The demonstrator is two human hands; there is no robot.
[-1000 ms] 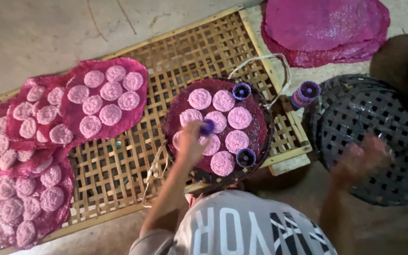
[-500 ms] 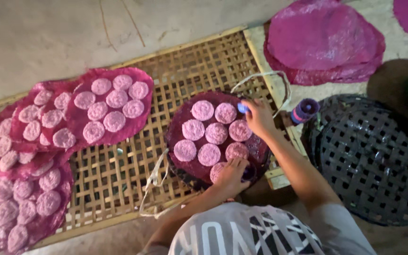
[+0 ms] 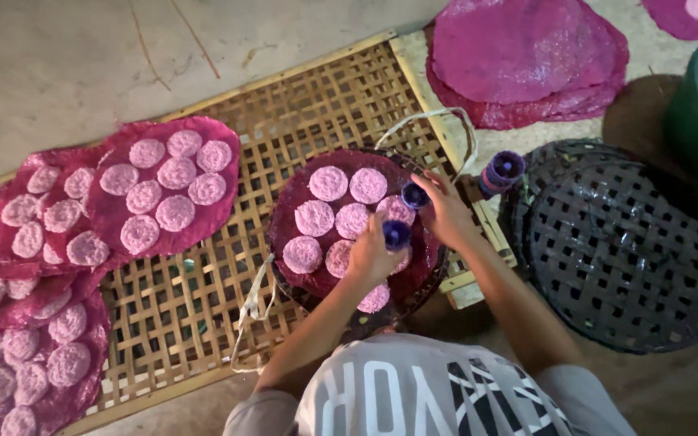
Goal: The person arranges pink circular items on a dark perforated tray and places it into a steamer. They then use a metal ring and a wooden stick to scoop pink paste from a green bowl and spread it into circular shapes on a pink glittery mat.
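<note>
Both your hands have shifted since the earlier frame: your left hand came up onto the round tray and now its fingers pinch a small purple cup, while your right hand grips another purple cup near the tray's right edge. Looks mostly done: pink discs cover the tray on the bamboo rack, with just a few spots left.
</note>
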